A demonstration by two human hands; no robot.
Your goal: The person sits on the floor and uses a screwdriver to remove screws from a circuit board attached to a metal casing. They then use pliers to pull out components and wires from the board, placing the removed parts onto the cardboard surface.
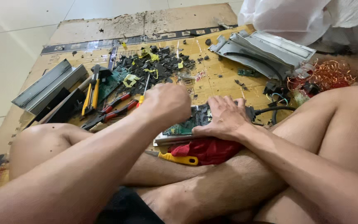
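So, both hands on the circuit board [187,124]
My left hand [166,103] fists a screwdriver [144,92]; right hand [225,118] presses flat, open.

The circuit board [187,124] lies at frame centre on a cloth [208,150]; pliers [108,113] lie left, metal casing [266,52] upper right.

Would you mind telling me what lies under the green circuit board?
The green circuit board rests on a flat grey metal piece, with red cloth below that. The right hand presses on the board, hiding its right part; the cardboard beneath cannot be seen there.
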